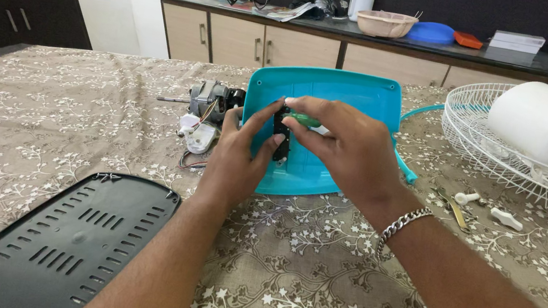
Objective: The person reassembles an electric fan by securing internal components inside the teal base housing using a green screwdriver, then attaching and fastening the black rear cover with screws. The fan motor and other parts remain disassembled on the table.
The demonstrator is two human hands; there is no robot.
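Black part (281, 140) between both hands' fingers (268, 147)

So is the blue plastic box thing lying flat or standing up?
Tipped up. The blue tray leans on its near edge on the tablecloth, its hollow side facing the camera, while the left hand and right hand steady it.

A turquoise plastic fan base housing (340, 106) stands on the floral-patterned tablecloth (313, 277), with both hands before it. Left of it lies a grey metal fan motor (209, 98); nearer and left, a black slotted plastic base plate (61, 245). To the right rests a white wire fan guard (502, 150).
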